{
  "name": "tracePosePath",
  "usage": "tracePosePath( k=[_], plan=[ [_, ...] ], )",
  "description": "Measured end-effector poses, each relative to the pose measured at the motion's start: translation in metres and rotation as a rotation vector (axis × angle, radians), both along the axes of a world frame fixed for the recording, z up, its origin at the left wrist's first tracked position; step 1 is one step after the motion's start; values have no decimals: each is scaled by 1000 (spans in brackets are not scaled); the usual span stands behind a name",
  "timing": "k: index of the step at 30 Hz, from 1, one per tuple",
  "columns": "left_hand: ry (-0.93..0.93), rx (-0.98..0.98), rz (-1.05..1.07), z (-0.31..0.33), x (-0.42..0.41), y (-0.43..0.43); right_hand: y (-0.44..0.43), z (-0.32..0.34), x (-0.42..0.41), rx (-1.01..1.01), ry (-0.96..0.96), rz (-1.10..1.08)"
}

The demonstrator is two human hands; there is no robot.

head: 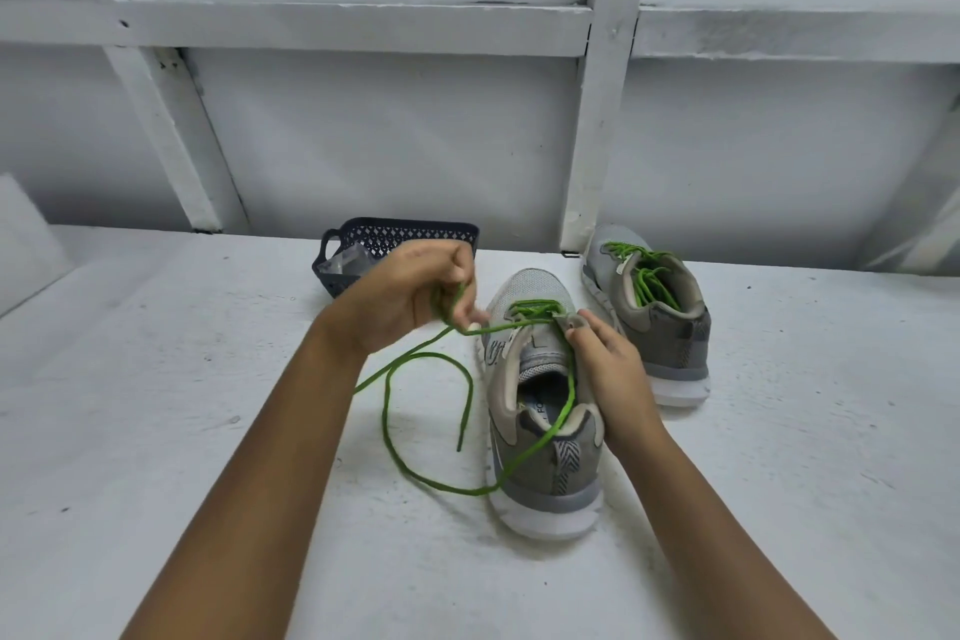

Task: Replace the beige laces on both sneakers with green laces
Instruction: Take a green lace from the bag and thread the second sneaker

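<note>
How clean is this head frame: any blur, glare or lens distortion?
Head view: soft, even light, no glare; faint shadows beside the near sneaker; wall beams splay from wide-angle distortion; fingers of the left hand look slightly soft where they pinch the green lace; far sneaker sharp.

Left hand [410, 299] bare, fingers partly smeared by blur. Right hand [610, 369] bare as well, with a short, trimmed thumbnail [575, 323]. Left forearm [270, 457] bare from wrist down to the bottom edge, slim, broadening toward the elbow. Right forearm [727, 525] the same: uncovered all the way to the bottom edge, slim and smooth.
</note>
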State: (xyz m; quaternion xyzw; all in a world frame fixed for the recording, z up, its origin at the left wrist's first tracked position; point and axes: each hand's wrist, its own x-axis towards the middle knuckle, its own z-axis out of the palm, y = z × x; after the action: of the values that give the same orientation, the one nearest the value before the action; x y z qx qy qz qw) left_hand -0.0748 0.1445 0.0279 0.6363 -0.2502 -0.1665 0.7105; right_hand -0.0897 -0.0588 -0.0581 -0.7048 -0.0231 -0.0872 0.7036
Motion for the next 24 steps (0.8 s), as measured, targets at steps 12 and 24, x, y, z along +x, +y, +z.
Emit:
tracePosePath(
  k=[12, 24],
  plan=[
    [-590, 1423, 396, -25, 13, -84, 0, 1, -3, -3, -26, 11],
    [-326, 866, 457, -37, 11, -71, 0, -4, 3, 9, 70, -62]
  ],
)
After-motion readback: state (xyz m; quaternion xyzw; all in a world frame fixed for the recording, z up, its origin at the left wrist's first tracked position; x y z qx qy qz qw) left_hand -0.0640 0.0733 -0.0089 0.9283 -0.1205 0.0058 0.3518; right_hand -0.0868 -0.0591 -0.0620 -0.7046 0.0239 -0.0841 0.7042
